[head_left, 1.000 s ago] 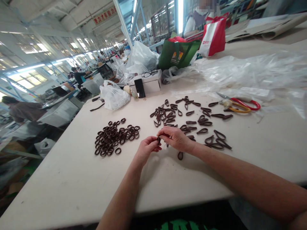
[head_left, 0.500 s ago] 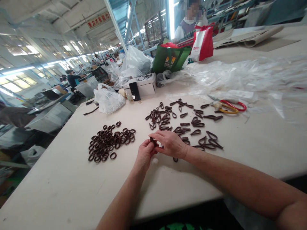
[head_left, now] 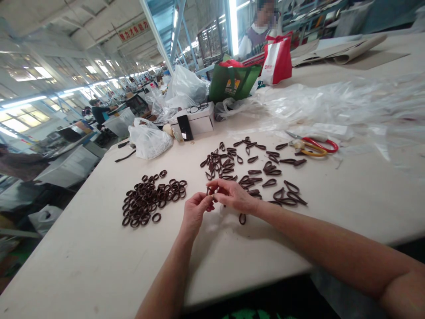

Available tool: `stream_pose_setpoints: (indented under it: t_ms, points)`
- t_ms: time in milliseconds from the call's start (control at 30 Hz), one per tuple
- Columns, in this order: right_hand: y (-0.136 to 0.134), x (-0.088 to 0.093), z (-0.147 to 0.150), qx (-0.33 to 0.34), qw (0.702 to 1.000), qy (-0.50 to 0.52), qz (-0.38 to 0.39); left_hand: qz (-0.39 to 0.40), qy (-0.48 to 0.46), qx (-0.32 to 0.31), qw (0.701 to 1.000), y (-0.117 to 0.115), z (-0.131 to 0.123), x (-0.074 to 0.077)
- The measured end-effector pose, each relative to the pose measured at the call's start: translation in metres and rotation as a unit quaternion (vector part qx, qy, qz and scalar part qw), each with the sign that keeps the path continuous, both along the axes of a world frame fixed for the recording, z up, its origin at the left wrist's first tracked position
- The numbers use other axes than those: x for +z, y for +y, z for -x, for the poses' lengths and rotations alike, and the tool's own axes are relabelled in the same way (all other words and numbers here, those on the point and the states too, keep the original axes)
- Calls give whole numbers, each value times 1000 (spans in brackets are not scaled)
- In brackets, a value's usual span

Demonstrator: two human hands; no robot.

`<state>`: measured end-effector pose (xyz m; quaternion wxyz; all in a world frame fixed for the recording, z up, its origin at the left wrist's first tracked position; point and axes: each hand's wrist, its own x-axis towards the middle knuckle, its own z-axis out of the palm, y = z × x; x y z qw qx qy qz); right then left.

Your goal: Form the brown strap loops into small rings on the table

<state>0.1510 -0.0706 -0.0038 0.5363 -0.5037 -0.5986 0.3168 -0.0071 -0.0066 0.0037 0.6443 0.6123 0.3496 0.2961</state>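
— Pinching together near the middle of the table (head_left: 83, 248), what was held between the two hands?

— One small dark brown loop (head_left: 209, 191) was gripped between them. The left hand (head_left: 194, 212) had its fingertips closed on the loop from the near-left side, and the right hand (head_left: 234, 196) was closed on it from the right, thumb and forefinger pressed together.

— What was laid out around them?

— A heap of rounded brown loops (head_left: 151, 199) was piled to the left. Flattened loops (head_left: 252, 170) were scattered to the far right, and a single loop (head_left: 242, 218) was seen just near the right wrist.

— And farther back?

— Red-handled scissors (head_left: 314, 146) were placed to the far right beside clear plastic sheeting (head_left: 332, 102). A white box (head_left: 199, 122) with glasses on it, a white plastic bag (head_left: 149, 141), a green bag (head_left: 234, 82) and a red bag (head_left: 277, 57) were set at the far side.
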Motion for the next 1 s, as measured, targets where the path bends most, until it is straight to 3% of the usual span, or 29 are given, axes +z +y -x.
stream_pose_setpoints:
  t_ms: [67,200,300,467,567,667,867,1000]
  points:
    - [1,-2,-1,-5,999,-30,-13,-15,35,-29,999,0,2,3]
    - [1,-2,-6,1,975,-197,-98,7,63,-96,993,-1,5,4]
    - [0,-1,-7,-20,966,-240,-95,21,43,-124,991,0,7,2]
    - [-2,4,-8,-40,991,-129,-7,-7,22,-74,997,3,8,2]
    - [-1,6,-11,25,998,-12,59,-38,31,-6,999,9,8,2]
    - [0,5,-12,80,994,20,75,-65,29,32,997,15,9,0]
    - [0,4,-8,53,995,-19,80,-101,37,27,994,13,7,-7]
    - [1,6,-14,143,980,42,132,-135,46,21,990,8,7,-8]
